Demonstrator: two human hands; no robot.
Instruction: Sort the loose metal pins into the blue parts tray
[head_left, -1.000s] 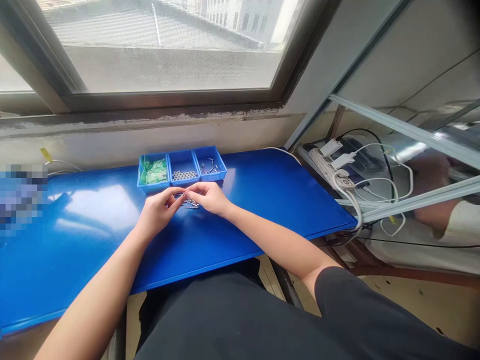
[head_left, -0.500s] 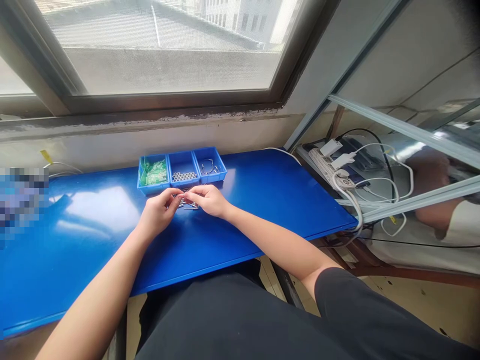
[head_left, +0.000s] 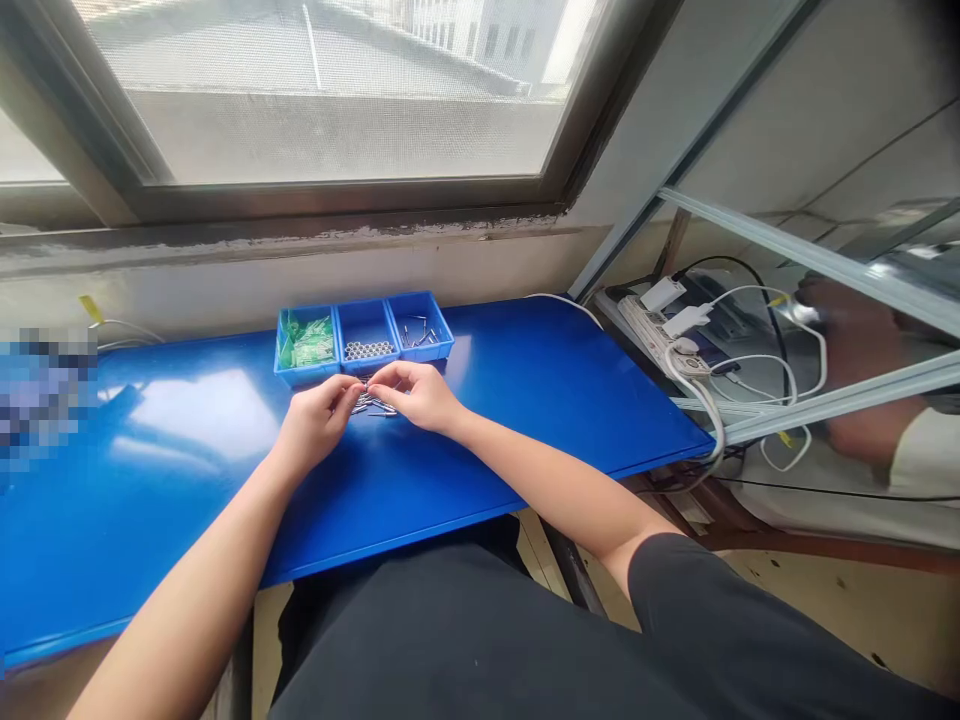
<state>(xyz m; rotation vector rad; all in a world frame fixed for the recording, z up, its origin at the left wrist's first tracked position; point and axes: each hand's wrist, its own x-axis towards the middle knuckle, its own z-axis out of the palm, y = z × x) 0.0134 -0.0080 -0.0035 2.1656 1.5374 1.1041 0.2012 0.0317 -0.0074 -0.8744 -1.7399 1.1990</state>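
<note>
My left hand (head_left: 313, 420) and my right hand (head_left: 420, 393) meet fingertip to fingertip over a small pile of metal pins (head_left: 373, 405) on the blue table (head_left: 487, 440). Both hands pinch small metal parts too tiny to name. Just behind them stand three joined blue bins: the left bin (head_left: 305, 343) holds green parts, the middle bin (head_left: 367, 338) small silver pieces, the right bin (head_left: 421, 328) loose metal pins.
A window and sill run along the back wall. To the right, past the table edge, lie a power strip (head_left: 652, 330) with white cables (head_left: 750, 370) behind a metal frame (head_left: 825, 265). Another person's arm (head_left: 862, 400) shows at far right.
My hands stayed pinched together over the pins, shifting only slightly. The other person's arm at right has moved.
</note>
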